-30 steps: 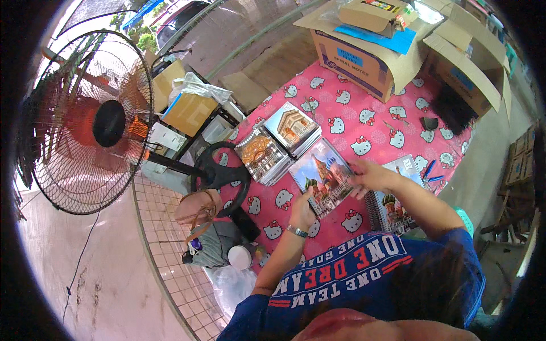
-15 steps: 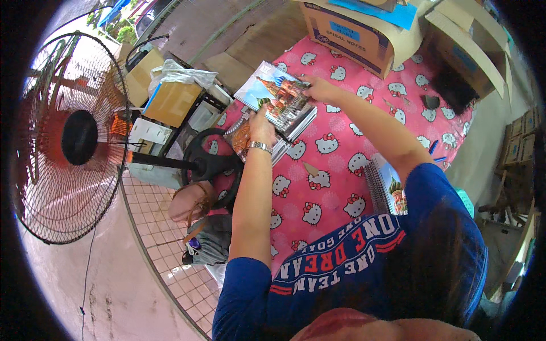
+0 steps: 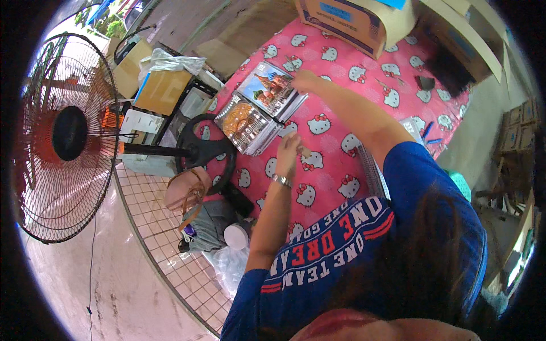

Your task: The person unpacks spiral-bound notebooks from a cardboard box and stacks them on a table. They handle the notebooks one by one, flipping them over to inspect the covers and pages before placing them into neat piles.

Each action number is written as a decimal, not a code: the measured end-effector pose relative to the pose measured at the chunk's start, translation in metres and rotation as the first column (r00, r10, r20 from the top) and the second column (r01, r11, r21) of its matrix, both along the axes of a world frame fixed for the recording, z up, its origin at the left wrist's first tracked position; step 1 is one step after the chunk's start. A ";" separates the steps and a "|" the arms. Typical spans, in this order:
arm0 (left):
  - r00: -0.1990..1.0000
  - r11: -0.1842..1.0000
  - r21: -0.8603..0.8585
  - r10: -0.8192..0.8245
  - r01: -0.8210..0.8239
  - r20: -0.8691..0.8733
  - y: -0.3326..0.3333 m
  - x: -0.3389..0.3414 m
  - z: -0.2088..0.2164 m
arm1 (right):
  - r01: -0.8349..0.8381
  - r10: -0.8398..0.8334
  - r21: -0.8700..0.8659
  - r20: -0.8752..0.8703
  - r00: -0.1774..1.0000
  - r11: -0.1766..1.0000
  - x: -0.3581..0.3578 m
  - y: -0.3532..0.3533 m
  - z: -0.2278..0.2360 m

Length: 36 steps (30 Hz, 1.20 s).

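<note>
Two piles of spiral notebooks lie side by side on a pink cloth with white cat figures. The farther notebook pile [image 3: 266, 86] has a colourful domed building on its cover; the nearer notebook pile [image 3: 245, 124] has a brown and orange cover. My right hand [image 3: 305, 82] is at the right edge of the farther pile, its curled fingertips blurred and partly hidden. Closer to me, my left hand [image 3: 289, 149], with a metal watch at the wrist, hovers over the cloth with fingers loosely bent and nothing visible in them. Beside it lies a small tan scrap [image 3: 306, 152].
A standing fan [image 3: 69, 133] is at the left, its base beside the cloth. Cardboard boxes [image 3: 341, 25] stand at the far side. More spiral notebooks [image 3: 372, 170] lie by my right arm, near blue pens [image 3: 427, 131]. A pink bag [image 3: 186, 190] sits at the left.
The domed-building notebook, held by both hands before, now lies squared on the farther pile. My left hand has come off it and moved back toward me; my right hand stays near its edge.
</note>
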<state>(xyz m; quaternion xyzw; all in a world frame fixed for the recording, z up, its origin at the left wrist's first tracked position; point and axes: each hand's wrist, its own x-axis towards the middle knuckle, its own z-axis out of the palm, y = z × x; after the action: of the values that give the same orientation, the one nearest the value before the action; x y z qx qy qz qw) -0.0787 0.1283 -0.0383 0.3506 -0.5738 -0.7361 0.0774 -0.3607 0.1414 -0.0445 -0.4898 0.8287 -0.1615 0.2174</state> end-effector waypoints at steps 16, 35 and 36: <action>0.881 0.754 0.467 -0.450 0.463 -0.146 0.205 -0.007 0.011 | 0.841 -0.569 0.198 0.809 0.150 0.503 0.102 0.447 0.023; 0.957 0.855 0.433 -0.275 0.285 -0.087 0.222 0.001 0.033 | 0.860 -0.400 0.011 0.888 0.226 0.510 0.164 0.425 0.054; 0.961 0.851 0.448 -0.260 0.274 -0.093 0.220 0.001 0.031 | 0.854 -0.415 0.011 0.877 0.241 0.521 0.163 0.425 0.055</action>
<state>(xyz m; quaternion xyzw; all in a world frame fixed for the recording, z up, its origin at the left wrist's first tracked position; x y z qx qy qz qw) -0.0774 0.3486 -0.0073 0.2652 -0.4267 -0.8587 -0.1014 -0.1979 0.5663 0.0108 0.0032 0.6911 -0.6353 0.3446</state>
